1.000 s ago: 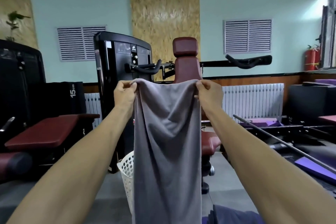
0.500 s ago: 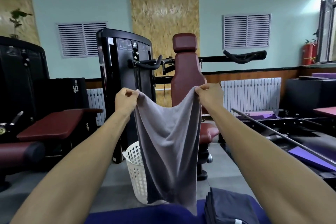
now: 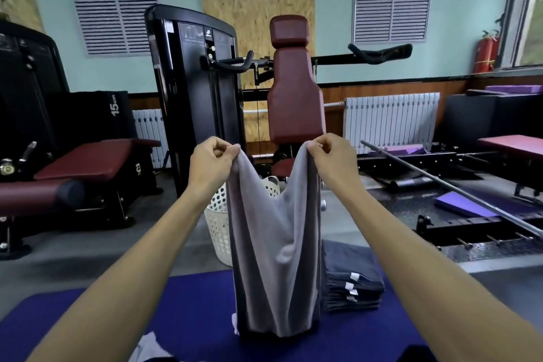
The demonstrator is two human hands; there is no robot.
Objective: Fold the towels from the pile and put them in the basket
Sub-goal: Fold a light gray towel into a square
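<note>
towel lowered toward the mat

since a second ago both hands have dropped; the long grey terry towel (image 3: 274,258) now hangs with its bottom fold reaching the blue exercise mat (image 3: 88,317). left hand (image 3: 213,157) and right hand (image 3: 330,156) each pinch a top corner, probably to keep the edges matched. white perforated plastic basket (image 3: 219,226) stands beyond the mat's far edge; stack of folded dark grey towels (image 3: 352,282) near the mat's far right corner.

Open blue mat (image 3: 188,311) on the left has plenty of room. The hanging grey towel (image 3: 273,258) blocks the straight line to the white basket (image 3: 217,226), and the dark folded stack (image 3: 352,279) crowds its right.
</note>
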